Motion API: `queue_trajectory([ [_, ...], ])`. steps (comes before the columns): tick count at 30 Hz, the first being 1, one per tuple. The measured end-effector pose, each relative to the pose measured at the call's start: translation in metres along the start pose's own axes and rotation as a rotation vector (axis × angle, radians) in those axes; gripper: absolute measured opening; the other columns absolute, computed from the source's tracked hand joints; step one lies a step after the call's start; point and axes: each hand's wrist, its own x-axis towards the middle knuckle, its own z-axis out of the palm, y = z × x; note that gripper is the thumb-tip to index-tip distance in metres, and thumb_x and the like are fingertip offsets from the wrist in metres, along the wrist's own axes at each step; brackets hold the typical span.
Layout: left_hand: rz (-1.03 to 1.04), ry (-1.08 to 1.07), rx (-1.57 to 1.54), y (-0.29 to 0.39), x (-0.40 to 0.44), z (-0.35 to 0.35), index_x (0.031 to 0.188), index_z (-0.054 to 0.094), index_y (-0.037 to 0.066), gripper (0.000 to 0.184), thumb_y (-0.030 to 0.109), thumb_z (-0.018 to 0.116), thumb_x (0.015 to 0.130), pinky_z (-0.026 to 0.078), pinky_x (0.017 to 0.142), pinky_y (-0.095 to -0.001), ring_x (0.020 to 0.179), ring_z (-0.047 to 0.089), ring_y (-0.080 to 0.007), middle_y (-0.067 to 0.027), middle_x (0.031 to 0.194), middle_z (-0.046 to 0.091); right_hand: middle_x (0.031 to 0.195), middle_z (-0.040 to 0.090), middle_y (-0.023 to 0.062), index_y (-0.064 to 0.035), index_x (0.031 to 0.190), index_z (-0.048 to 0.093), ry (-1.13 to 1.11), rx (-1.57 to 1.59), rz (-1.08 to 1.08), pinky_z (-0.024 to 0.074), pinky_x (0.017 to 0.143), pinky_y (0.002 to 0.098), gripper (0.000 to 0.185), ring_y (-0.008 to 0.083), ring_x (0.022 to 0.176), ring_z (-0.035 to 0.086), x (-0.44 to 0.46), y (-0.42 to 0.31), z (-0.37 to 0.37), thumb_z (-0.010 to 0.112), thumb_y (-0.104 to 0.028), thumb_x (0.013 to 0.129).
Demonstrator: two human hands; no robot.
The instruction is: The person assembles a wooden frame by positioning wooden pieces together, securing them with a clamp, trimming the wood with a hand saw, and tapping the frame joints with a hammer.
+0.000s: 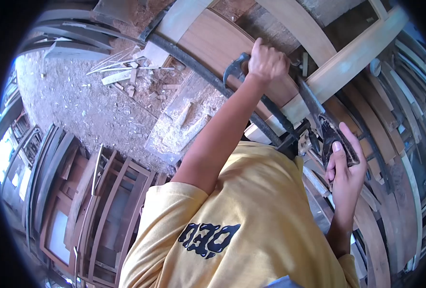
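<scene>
Two grips in view, both bare, left and right. Left grip (269, 63) closed into a fist above the brown panel (217, 33) of a pale wooden frame (350, 65), knuckles up; contents hidden under the curled fingers, so impossible to tell what, if anything, is held. Just to the left of that fist, a hammer-like metal head (235, 70) with a curved claw; no way to tell whether gripped or lying loose. Below the same grip, running down and to the right from beside the wrist, a dark rod (276, 111), and to the left of it, crossing under the forearm, a long black bar (189, 60) laid aslant over the frame.

Right grip (350, 161) closed around the dark handle of a saw-like tool (313, 98), thumb over the handle, index finger stretched out along the far edge; narrow blade pointing up and left from the grip, tip near the frame, contact unclear.

Left of both grips, a sawdust-strewn floor (90, 110) with offcuts (119, 76) and a dusty board (167, 127). Farther below-left, leaning wooden frames (112, 221). Beyond the right grip, long curved boards (412, 182). Between the arms, a yellow shirt (258, 201).
</scene>
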Motion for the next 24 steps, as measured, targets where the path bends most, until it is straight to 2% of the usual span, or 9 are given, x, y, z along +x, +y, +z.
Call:
queue_trajectory([
  [7,0.099,0.194,0.042,-0.002,-0.014,0.013,0.062,0.075,0.015,0.039,0.035,0.057,0.092,0.046,0.091,-0.0465,0.070,0.073,-0.0280,-0.0107,0.070,0.075,0.071,0.059,-0.0024,0.0042,0.137,0.065,-0.074,0.015,-0.191,0.0312,0.044,0.0216,0.039,0.0020,0.048,0.041,0.015,-0.016,-0.003,0.065,-0.019,0.105],
  [9,0.094,0.217,0.053,-0.004,-0.004,0.012,0.060,0.074,0.016,0.038,0.030,0.057,0.091,0.047,0.086,-0.0475,0.069,0.071,-0.0288,-0.0102,0.067,0.073,0.066,0.056,-0.0025,0.0066,0.139,0.062,-0.058,-0.246,-0.506,0.0310,0.043,0.0214,0.043,0.0024,0.046,0.040,-0.040,-0.017,-0.040,0.061,-0.021,0.106],
  [12,0.101,0.174,0.060,0.001,-0.006,-0.004,0.058,0.072,0.016,0.039,0.029,0.058,0.091,0.047,0.085,-0.0469,0.066,0.070,-0.0294,-0.0089,0.062,0.071,0.060,0.050,-0.0038,0.0082,0.147,0.055,0.116,-0.039,-0.521,0.0294,0.041,0.0206,0.049,0.0019,0.044,0.037,-0.114,-0.008,-0.134,0.055,-0.021,0.107],
  [13,0.066,0.015,0.120,0.006,-0.008,-0.013,0.068,0.076,0.013,0.038,0.032,0.056,0.095,0.046,0.091,-0.0452,0.084,0.072,-0.0265,-0.0105,0.081,0.077,0.059,0.048,-0.0044,0.0072,0.149,0.053,0.196,0.090,-0.472,0.0295,0.040,0.0202,0.050,0.0012,0.044,0.036,-0.125,-0.001,-0.148,0.053,-0.020,0.108],
  [16,0.168,0.163,0.094,0.012,-0.014,0.007,0.088,0.079,0.009,0.038,0.034,0.053,0.100,0.044,0.099,-0.0461,0.107,0.067,-0.0235,-0.0113,0.108,0.078,0.060,0.044,-0.0061,0.0022,0.153,0.052,0.338,0.103,-0.475,0.0298,0.040,0.0199,0.048,0.0001,0.046,0.034,-0.116,0.030,-0.148,0.052,-0.019,0.110],
  [17,0.206,-0.109,0.088,0.021,-0.021,-0.006,0.117,0.075,0.005,0.042,0.036,0.051,0.103,0.037,0.115,-0.0516,0.132,0.056,-0.0251,-0.0131,0.132,0.070,0.061,0.043,-0.0067,0.0005,0.154,0.052,0.428,0.069,-0.446,0.0287,0.040,0.0204,0.048,0.0004,0.046,0.032,-0.108,0.047,-0.144,0.052,-0.019,0.110],
  [20,0.283,0.286,0.223,0.046,-0.073,0.024,0.137,0.066,0.004,0.051,0.039,0.054,0.102,0.026,0.126,-0.0589,0.142,0.052,-0.0316,-0.0163,0.141,0.064,0.060,0.040,-0.0072,0.0033,0.151,0.054,0.479,-0.032,-0.461,0.0250,0.042,0.0209,0.047,0.0012,0.047,0.033,-0.079,0.068,-0.114,0.053,-0.018,0.109],
  [21,0.250,0.213,0.231,0.057,-0.091,0.021,0.150,0.056,0.002,0.063,0.040,0.059,0.100,0.016,0.130,-0.0612,0.151,0.042,-0.0359,-0.0190,0.153,0.054,0.059,0.040,-0.0071,0.0023,0.152,0.054,0.426,0.068,-0.438,0.0255,0.042,0.0210,0.047,0.0013,0.047,0.032,-0.074,0.073,-0.112,0.053,-0.017,0.109],
  [24,0.347,0.099,0.015,0.081,-0.135,0.010,0.152,0.054,0.007,0.065,0.041,0.064,0.097,0.016,0.129,-0.0629,0.152,0.039,-0.0364,-0.0184,0.157,0.051,0.059,0.039,-0.0070,0.0002,0.153,0.054,0.338,0.224,-0.387,0.0262,0.043,0.0211,0.046,0.0017,0.047,0.031,-0.058,0.088,-0.111,0.054,-0.016,0.109],
])
